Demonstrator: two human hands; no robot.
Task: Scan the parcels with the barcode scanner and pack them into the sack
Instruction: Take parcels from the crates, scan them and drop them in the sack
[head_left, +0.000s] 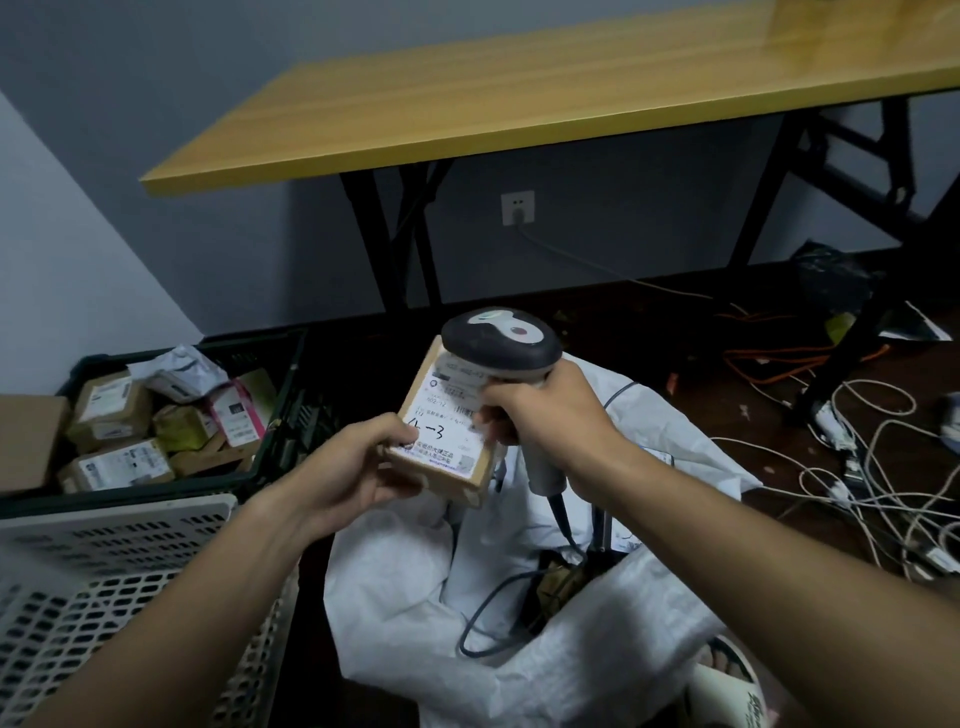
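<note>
Our left hand grips a small cardboard parcel by its near corner, thumb on the white label and fingers curled under the box. Our right hand is wrapped tight round the grip of the scanner, whose dark head with a pale top and a red button sits over the far end of the parcel, right above the label. On the label we read a handwritten mark like "4-3" among printed lines and barcodes too blurred to make out.

Both are held over the sack, a white woven bag lying rumpled on the dark floor at 6 o'clock, its mouth open below the parcel. The grey cord drops from the scanner's handle and loops across the sack.

At 9 o'clock a dark crate holds more parcels, brown boxes with white labels, a crumpled grey mailer and a pink-edged packet. A pale perforated basket sits at 7 o'clock, just beside the crate.

At 12 o'clock stands a table with a yellow wooden top and black folding legs, and a wall socket shows beneath it. At 3 o'clock white and orange cables lie tangled on the floor.
</note>
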